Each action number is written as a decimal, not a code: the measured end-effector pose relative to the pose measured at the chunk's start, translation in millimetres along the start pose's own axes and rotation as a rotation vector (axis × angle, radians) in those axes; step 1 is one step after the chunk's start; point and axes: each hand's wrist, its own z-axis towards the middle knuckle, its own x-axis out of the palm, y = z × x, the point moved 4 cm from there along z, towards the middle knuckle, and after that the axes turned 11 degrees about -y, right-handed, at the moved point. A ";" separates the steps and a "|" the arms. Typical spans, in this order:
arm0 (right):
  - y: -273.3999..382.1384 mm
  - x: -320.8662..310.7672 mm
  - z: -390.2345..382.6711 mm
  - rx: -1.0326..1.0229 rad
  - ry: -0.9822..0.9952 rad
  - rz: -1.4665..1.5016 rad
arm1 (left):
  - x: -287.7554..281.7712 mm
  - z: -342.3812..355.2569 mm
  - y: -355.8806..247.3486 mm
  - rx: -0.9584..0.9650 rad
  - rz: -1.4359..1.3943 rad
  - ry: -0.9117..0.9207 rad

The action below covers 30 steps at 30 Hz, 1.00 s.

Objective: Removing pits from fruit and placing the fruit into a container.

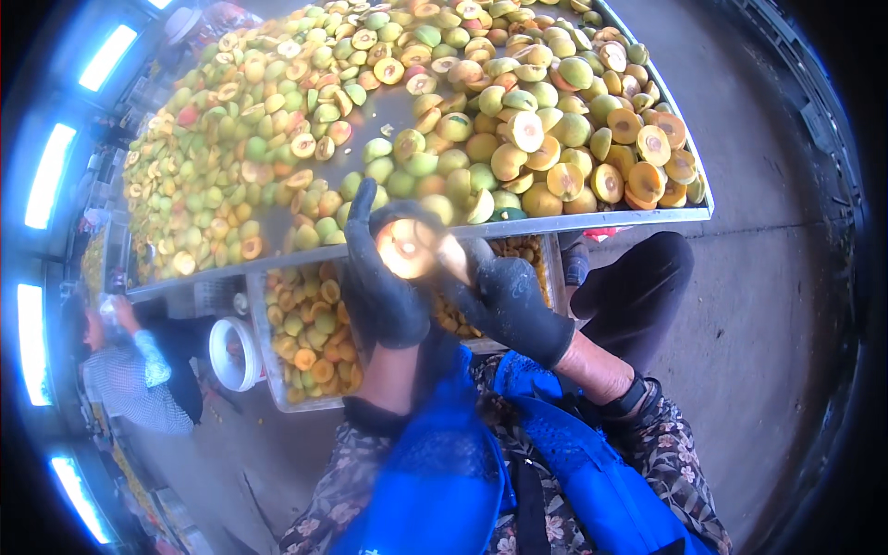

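My left hand point(388, 301), in a dark glove, holds a peach half point(407, 248) with its bright cut face up, one finger stretched upward beside it. Close against its right side is my right hand point(520, 301), also gloved, with fingers bent together around something pale and blurred that I cannot make out. Both hands are above the near edge of a metal-rimmed table point(592, 222), which is heaped with green-yellow peach halves point(566, 180). Below my hands stands a crate point(277, 393) of orange-yellow halves. A second crate point(558, 277) with fruit is partly hidden behind them.
A white bucket point(233, 356) stands on the floor left of the crate. Another person point(139, 379) sits further left by the table. A bent leg in dark trousers point(638, 296) is to the right. My blue apron point(425, 490) covers my lap.
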 end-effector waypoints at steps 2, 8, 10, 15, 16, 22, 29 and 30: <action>13.0 -4.2 -5.4 -0.221 -0.034 -0.061 | 1.8 -1.8 -10.8 0.042 0.026 0.001; 18.9 1.2 -17.0 -0.254 -0.022 -0.050 | 1.8 -5.3 -29.5 0.104 0.121 -0.024; 24.4 -0.6 -19.0 -0.276 0.015 -0.177 | -0.2 -3.1 -36.4 0.155 0.193 -0.047; -12.3 12.2 -26.6 -0.263 0.066 -0.003 | 2.3 11.1 -35.1 0.149 0.123 0.278; -21.3 16.8 -27.8 -0.152 0.139 0.078 | 5.8 10.6 -31.6 0.142 0.124 0.284; -9.0 15.8 -25.3 0.375 0.185 0.556 | 11.1 -4.9 -11.9 -0.412 -0.395 0.064; -12.5 15.2 -19.3 0.086 0.168 0.189 | 13.7 1.7 -16.3 -0.287 -0.201 0.079; -12.5 14.7 -19.3 0.087 0.165 0.184 | 14.7 4.4 -15.2 -0.287 -0.206 0.081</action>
